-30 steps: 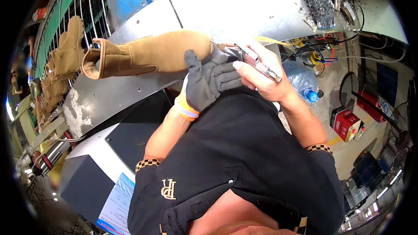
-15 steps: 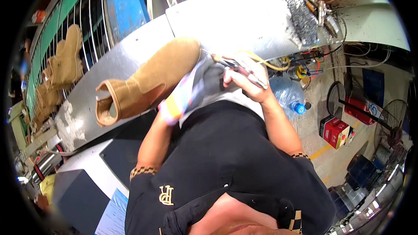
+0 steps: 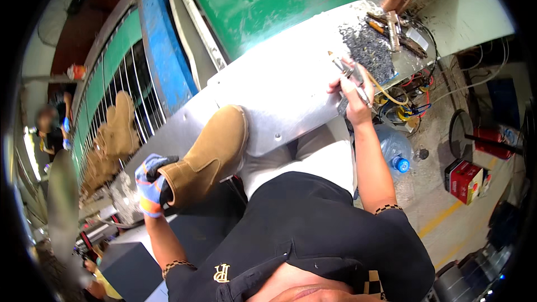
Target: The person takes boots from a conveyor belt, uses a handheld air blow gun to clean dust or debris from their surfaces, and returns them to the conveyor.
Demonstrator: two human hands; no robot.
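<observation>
At left, one gloved hand (image 3: 149,185) grips one boot (image 3: 211,155).

boot (image 3: 215,154) left, hand tool (image 3: 342,66) right, at the counter (image 3: 291,92)
left fingers (image 3: 159,163) at the boot's opening, right fingers (image 3: 348,88) around the hand tool; loose tools (image 3: 393,31) on the counter's right end, other boots (image 3: 118,137) farther left, bottle (image 3: 391,146) and box (image 3: 465,182) on the floor (image 3: 417,204) at right.

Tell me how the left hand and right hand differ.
The left hand wears a multicoloured glove; the right hand is bare. The left hand grips the boot at its top opening; the right hand holds a metal tool. Both are holding something.
</observation>
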